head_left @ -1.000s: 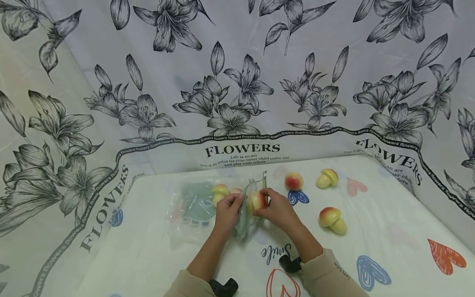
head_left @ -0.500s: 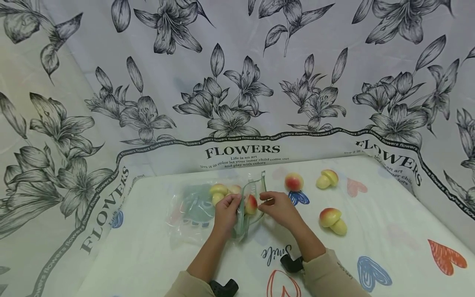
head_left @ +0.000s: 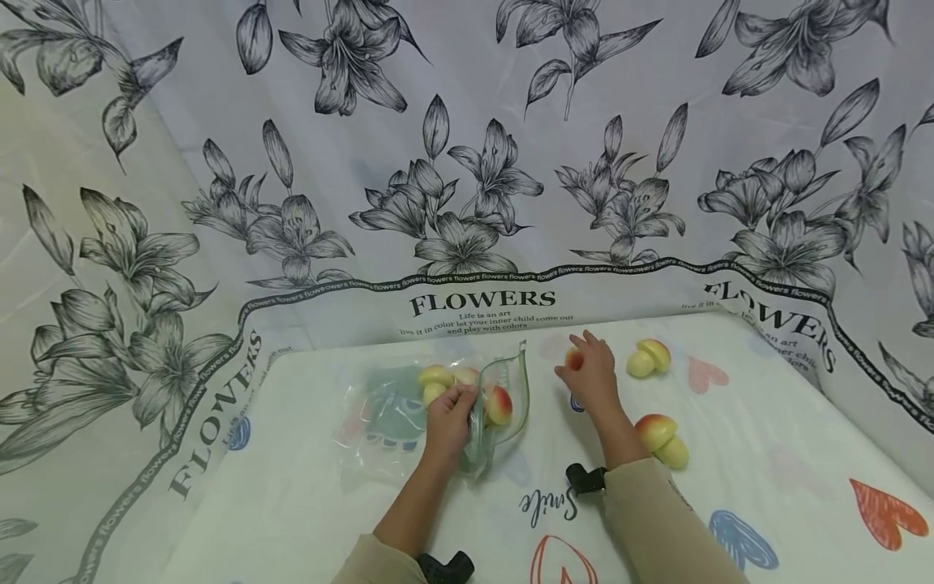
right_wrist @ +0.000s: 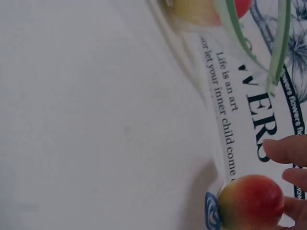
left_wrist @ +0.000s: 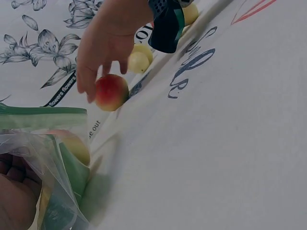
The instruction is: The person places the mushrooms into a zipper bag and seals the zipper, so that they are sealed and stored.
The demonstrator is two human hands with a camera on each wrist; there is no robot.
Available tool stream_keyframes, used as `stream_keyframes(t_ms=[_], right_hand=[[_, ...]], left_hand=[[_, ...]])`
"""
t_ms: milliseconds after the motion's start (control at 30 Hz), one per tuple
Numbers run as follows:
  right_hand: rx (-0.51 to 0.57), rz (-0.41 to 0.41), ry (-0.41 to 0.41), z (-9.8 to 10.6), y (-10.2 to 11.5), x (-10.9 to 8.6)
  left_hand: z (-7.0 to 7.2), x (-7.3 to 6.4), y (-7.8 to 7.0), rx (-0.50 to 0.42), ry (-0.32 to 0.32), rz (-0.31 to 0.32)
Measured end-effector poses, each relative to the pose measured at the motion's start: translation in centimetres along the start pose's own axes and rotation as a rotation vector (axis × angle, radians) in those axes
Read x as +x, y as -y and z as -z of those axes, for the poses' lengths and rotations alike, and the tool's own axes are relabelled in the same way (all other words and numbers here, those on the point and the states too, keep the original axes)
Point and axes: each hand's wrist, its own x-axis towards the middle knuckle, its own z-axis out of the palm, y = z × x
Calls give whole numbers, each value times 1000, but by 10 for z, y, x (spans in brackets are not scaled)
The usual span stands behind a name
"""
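Observation:
My left hand (head_left: pixel 448 422) pinches the rim of a clear zip bag (head_left: pixel 394 438) with green edging, its mouth held apart toward the right. A red-and-yellow toy mushroom (head_left: pixel 499 405) sits just inside the mouth. Deeper in, more yellow toy mushrooms (head_left: pixel 434 375) show through the plastic. My right hand (head_left: pixel 593 380) is at another toy mushroom (right_wrist: pixel 252 201) on the cloth, its red, rounded cap facing the right wrist camera. The fingers (right_wrist: pixel 290 149) are spread beside the cap without curling round it; a fingertip seems to touch it.
Two toy mushrooms lie on the right, one farther back (head_left: pixel 649 358) and one nearer (head_left: pixel 661 439), partly behind the right forearm. A white cloth (head_left: pixel 292 503) printed with hearts covers the table. Behind stands a flower-printed curtain (head_left: pixel 467 203).
My right hand has let go of the toy mushroom in the bag's mouth and moved right and away to the one on the cloth. My left hand keeps hold of the bag.

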Motion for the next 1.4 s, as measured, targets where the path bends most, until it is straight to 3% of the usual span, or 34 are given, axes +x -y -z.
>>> stream_keyframes(t_ms=[133,300,533,633,767,1000,1200,1400], right_hand=[[-149,-114,87,-1,-9,1],[-195,-175,57,-2,-16,-3],[-114,-227,58,2,-17,-12],[-4,-238,97,3,-18,-18],[128,-193,171,5,-20,-22],[223,-75,234,22,-7,-26],[340,32,303,28,17,-34],[346,100,388,16,29,-42]], left_hand=[[-2,-1,1,1,-10,5],[-4,-3,0,44,-16,-11],[-3,-2,1,82,-24,-27],[-4,-11,-12,78,-12,-30],[-5,-19,-26,80,2,-27],[-2,-2,-1,70,-15,-24],[-3,-2,0,85,-23,-64],[-4,-2,-3,85,-17,-60]])
